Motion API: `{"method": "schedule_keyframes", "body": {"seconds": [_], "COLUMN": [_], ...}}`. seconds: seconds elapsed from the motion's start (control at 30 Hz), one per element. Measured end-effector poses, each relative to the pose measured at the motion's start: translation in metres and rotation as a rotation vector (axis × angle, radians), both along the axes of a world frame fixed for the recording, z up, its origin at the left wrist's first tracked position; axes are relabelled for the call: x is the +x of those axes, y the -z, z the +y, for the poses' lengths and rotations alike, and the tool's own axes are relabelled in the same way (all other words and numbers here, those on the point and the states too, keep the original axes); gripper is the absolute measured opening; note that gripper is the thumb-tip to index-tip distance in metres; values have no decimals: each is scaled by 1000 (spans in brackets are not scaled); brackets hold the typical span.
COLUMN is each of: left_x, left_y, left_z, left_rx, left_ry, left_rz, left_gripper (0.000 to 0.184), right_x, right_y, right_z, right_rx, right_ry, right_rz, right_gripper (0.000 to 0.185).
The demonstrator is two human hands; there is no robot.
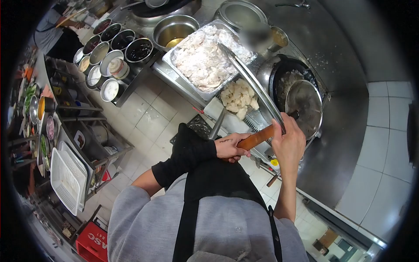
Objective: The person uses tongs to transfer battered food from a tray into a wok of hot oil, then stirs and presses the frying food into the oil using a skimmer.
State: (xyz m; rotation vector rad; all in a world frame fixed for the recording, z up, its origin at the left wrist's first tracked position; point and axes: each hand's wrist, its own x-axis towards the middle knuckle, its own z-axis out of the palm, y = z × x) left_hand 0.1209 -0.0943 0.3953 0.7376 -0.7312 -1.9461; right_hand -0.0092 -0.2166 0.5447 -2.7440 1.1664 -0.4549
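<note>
Gripping the steel tongs (254, 86) in my right hand (289, 142), I have their long axis slanting forward and leftward, tips over the metal tray (185, 78); that tray holds white, floury pieces (200, 56); pale chunks (239, 97) lie just nearer me; the metal pot (172, 26) beside the tray contains yellow liquid (173, 43); my left hand (233, 146) is wrapped around a wooden handle (257, 136).
</note>
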Motion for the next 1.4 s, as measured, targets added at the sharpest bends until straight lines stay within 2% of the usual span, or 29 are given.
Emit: {"method": "schedule_keyframes", "body": {"seconds": [0.3,0.6,0.7,0.77,1.0,1.1,1.23,1.4], "left_x": [-8,-13,-15,-17,-20,-16,-12,-10], "left_y": [-3,-2,-3,-2,-5,-7,-1,7], "left_z": [-11,-14,-14,-14,-11,-7,0,0], "left_rx": [41,58,51,48,62,58,55,21], "left_ry": [55,72,78,74,106,83,30,10], "left_rz": [-7,-6,-25,-34,-5,-21,-5,4], "left_gripper": [69,62,61,61,58,61,66,70], "right_x": [-39,-61,-81,-75,-76,-67,-40,4], "right_y": [-9,-21,-6,-12,27,14,-20,-27], "right_z": [-22,-47,-80,-100,-215,-200,-120,-44], "right_rx": [86,100,-64,-27,-117,-130,-158,-20], "right_ry": [225,540,554,582,471,460,419,232], "right_rz": [-29,111,202,272,488,501,422,313], "right_gripper": [32,34,33,28,31,30,28,28]}}
